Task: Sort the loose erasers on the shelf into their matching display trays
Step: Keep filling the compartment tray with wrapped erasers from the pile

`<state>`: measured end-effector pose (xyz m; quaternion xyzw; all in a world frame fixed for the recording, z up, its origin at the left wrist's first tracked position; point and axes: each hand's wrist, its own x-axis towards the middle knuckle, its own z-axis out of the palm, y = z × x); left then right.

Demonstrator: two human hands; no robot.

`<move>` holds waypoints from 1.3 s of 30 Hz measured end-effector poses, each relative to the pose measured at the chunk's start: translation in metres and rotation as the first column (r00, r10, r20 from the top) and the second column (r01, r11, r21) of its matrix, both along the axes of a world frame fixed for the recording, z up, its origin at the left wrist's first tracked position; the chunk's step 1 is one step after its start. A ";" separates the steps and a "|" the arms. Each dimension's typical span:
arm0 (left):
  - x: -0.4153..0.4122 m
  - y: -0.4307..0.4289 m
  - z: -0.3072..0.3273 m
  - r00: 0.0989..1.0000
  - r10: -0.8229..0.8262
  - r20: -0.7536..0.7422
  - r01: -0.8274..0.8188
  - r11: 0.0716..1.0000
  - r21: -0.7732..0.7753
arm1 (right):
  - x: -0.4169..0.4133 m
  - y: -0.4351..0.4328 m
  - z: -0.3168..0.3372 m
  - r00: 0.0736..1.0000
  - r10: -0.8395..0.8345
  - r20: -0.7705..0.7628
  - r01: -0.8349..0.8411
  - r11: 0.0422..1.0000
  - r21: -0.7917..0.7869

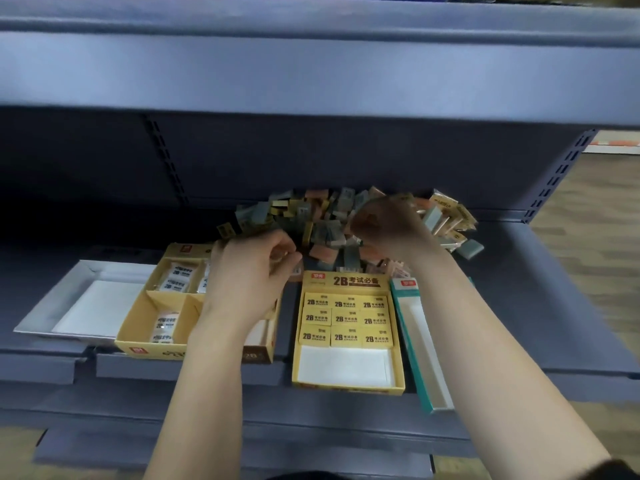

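Mostly grey, peach, yellow erasers point(322, 223) heaped, left hand point(247, 275), right hand point(389, 230), grips unclear

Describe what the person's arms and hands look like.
The left forearm and right forearm are bare. The left hand and right hand wear no gloves, and neither wrist shows a watch or bracelet. A dark sleeve edge shows by the right elbow.

The left forearm point(204, 382) and right forearm point(491, 348) are bare and reach forward, well apart. The left hand point(249, 271) shows its back, fingers curled inward toward the thumb; whether it pinches anything is unclear. The right hand point(388, 230) is farther forward and blurred, with its fingers bent down out of sight.
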<state>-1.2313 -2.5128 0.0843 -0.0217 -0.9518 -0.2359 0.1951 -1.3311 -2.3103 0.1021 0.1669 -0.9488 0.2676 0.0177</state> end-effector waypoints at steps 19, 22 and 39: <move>-0.010 -0.053 0.004 0.999 0.032 0.012 -0.033 0.998 0.055 | -0.029 -0.081 -0.030 0.997 0.070 -0.028 -0.065 0.987 0.149; -0.017 -0.062 0.006 1.000 0.021 -0.003 -0.021 0.998 0.055 | -0.029 -0.078 -0.029 0.993 0.111 -0.032 -0.109 0.991 0.082; -0.108 -0.087 0.012 0.896 0.023 0.444 0.006 0.998 -0.064 | -0.007 -0.029 -0.010 0.999 -0.033 -0.002 0.032 0.998 -0.047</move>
